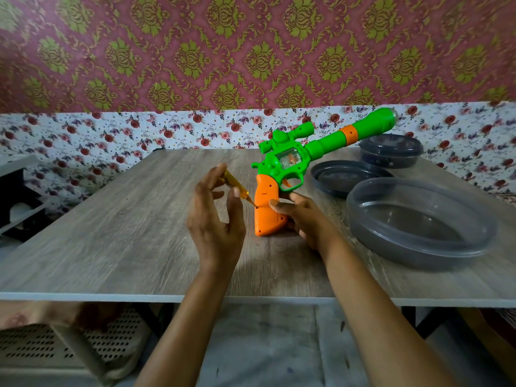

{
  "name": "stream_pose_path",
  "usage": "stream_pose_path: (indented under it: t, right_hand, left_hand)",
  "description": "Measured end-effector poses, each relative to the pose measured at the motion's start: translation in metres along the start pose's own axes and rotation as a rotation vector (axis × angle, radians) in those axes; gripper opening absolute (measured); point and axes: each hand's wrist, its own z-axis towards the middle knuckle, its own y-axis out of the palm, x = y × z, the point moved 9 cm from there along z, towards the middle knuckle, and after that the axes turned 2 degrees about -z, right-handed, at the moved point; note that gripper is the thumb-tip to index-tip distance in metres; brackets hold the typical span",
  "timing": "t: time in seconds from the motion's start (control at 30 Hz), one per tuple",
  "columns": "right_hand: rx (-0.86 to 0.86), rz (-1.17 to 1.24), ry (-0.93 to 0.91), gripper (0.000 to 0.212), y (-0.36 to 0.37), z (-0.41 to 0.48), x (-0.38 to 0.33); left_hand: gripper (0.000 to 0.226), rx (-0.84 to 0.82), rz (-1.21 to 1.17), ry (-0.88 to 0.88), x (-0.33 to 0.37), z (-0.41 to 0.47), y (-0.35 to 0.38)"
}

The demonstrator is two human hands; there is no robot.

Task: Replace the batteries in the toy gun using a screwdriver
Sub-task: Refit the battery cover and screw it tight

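A green toy gun (324, 146) with an orange grip (268, 208) stands on its grip near the middle of the wooden table (125, 233), barrel pointing up and to the right. My right hand (304, 219) holds the orange grip from the right side, thumb on its face. My left hand (215, 216) pinches a yellow-handled screwdriver (237, 188) between thumb and fingers. The screwdriver's tip sits at a small screw hole on the left edge of the grip.
Right of the gun lie a dark round lid (346, 177), a large clear-grey round container (418, 224) and a closed dark round container (391, 150) behind them. A patterned wall stands right behind the table. A white perforated stool (69, 344) is under the table's left.
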Motion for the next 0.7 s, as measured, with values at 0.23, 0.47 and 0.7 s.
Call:
stream_pose_path:
  t: [0.23,0.47,0.7]
  right_hand:
    - [-0.006,-0.008,0.005,0.038,0.0001,0.0002,0.0003]
    - [-0.006,-0.013,0.001,0.033,-0.0001,0.0022,0.0011]
    - [-0.013,-0.017,-0.005,0.031,0.0001,0.0034,0.0017]
  left_hand:
    - [0.024,0.012,-0.021,0.044,0.0019,0.0006,-0.0026]
    - [0.02,0.02,0.006,0.019,0.0018,0.0002,-0.0021]
    - [0.016,0.006,-0.062,-0.009,0.0033,0.0009,-0.0015]
